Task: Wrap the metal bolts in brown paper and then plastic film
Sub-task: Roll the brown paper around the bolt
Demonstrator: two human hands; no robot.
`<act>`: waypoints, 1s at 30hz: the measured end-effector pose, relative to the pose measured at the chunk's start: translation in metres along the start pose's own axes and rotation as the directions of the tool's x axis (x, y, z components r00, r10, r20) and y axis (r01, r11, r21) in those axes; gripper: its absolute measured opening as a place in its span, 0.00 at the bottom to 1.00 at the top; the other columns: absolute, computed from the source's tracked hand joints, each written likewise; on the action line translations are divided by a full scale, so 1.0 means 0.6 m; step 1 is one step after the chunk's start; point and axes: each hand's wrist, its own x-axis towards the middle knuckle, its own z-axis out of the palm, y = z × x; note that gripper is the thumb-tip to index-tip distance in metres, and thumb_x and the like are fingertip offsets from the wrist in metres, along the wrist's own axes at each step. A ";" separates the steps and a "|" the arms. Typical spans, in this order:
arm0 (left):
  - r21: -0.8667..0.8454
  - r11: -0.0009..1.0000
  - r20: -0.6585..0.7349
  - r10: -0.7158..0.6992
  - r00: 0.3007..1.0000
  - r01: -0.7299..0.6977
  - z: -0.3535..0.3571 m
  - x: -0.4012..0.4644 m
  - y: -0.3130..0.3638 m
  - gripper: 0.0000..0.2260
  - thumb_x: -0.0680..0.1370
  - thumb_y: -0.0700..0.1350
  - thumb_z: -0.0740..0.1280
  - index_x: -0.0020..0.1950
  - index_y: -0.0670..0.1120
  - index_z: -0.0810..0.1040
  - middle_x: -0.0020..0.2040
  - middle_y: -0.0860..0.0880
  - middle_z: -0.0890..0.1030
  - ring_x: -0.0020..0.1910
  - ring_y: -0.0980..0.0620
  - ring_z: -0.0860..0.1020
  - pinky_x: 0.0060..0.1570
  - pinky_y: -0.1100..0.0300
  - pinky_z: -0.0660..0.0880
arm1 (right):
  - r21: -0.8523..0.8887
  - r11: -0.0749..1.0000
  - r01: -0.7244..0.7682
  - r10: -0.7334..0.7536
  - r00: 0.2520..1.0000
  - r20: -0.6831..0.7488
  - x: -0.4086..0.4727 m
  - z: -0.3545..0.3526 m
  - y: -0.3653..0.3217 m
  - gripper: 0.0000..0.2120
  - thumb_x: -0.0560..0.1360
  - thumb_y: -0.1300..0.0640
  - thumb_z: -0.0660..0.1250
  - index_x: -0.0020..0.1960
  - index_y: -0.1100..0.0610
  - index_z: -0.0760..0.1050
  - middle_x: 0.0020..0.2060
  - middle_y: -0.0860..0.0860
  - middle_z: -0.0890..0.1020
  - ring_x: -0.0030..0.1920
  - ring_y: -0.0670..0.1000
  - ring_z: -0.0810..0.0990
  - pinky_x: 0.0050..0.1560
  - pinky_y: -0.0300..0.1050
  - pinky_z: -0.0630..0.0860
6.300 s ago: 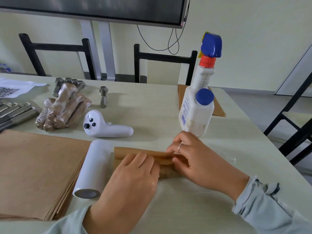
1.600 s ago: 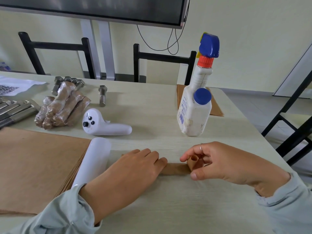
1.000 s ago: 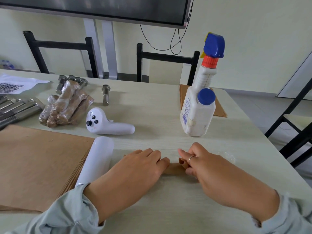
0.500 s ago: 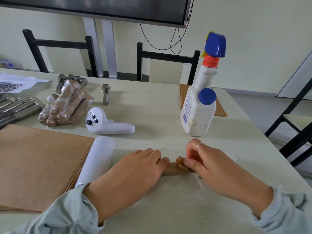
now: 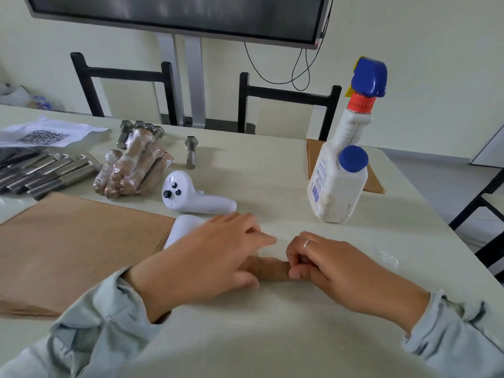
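On the table (image 5: 272, 336), paper-wrapped bolt (image 5: 270, 270) lies between both hands.

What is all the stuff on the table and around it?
Paper-wrapped bolt: one, brown, near edge, between the hands.
Wrapped bundles: several, brown under clear film, piled far left.
Bare bolts: several, grey metal, left edge; one more lies alone beyond the controller.
Brown paper stack: one, left.
Film roll: one, white, beside the stack.
Controller: one, white, middle.
Spray bottle: one, white with blue head, right.
QR sheet: one, white, far left.
Chairs: black, beyond the table.
Screen: one, dark, on the wall.
Left hand: rests on the wrapped bolt.
Right hand: fingers pinch its end.
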 end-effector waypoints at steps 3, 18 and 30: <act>-0.187 0.975 0.031 -0.119 0.992 0.122 -0.028 -0.013 -0.037 0.26 0.70 0.58 0.71 0.66 0.64 0.68 0.55 0.65 0.67 0.54 0.68 0.64 0.52 0.70 0.65 | 0.005 1.000 0.017 -0.016 1.000 -0.014 -0.002 0.002 0.000 0.14 0.78 0.52 0.62 0.37 0.41 0.62 0.42 0.32 0.71 0.40 0.40 0.71 0.40 0.34 0.67; -0.019 0.984 0.064 -0.173 0.983 0.175 -0.013 -0.001 -0.013 0.11 0.73 0.46 0.63 0.52 0.61 0.73 0.41 0.63 0.74 0.43 0.63 0.74 0.42 0.58 0.75 | 0.034 0.999 0.020 -0.021 0.999 0.026 0.001 0.001 0.005 0.11 0.77 0.48 0.63 0.38 0.37 0.64 0.43 0.34 0.71 0.38 0.40 0.71 0.38 0.33 0.66; -0.029 0.975 -0.104 -0.221 0.970 0.219 -0.008 -0.022 0.002 0.06 0.74 0.43 0.63 0.42 0.54 0.75 0.41 0.58 0.74 0.42 0.56 0.73 0.42 0.60 0.71 | 0.040 0.999 0.004 -0.005 1.000 0.029 0.001 0.001 0.002 0.11 0.77 0.47 0.62 0.37 0.41 0.64 0.42 0.33 0.71 0.38 0.40 0.71 0.39 0.33 0.68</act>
